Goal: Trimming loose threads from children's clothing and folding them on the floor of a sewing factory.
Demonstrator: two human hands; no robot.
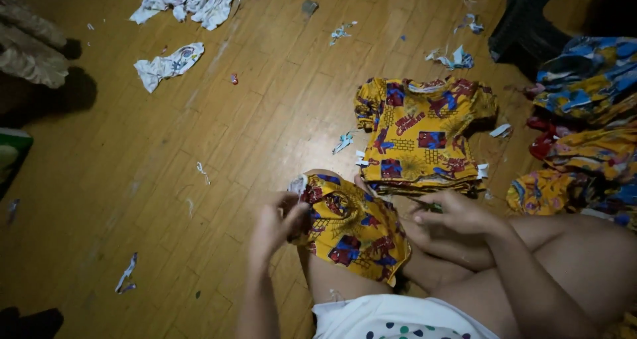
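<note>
My left hand point(275, 223) pinches the shirt point(352, 226) edge to keep it taut on my knee; right hand point(451, 213) curls shut, maybe around something green.

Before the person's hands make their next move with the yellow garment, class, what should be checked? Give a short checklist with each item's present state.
1. Left hand has hold of the yellow printed garment at its edge: ok.
2. Right hand on the garment: cannot tell; it rests beside it, over something small and dark.
3. Garment supported on the lap, not trailing on the wooden floor: ok.
4. Stack of matching yellow shirts lies flat in front: ok.
5. Floor around the stack free of fabric scraps: not ok; bits lie scattered about.
6. Lighting good enough to see fine detail: not ok; the scene is dim.
</note>
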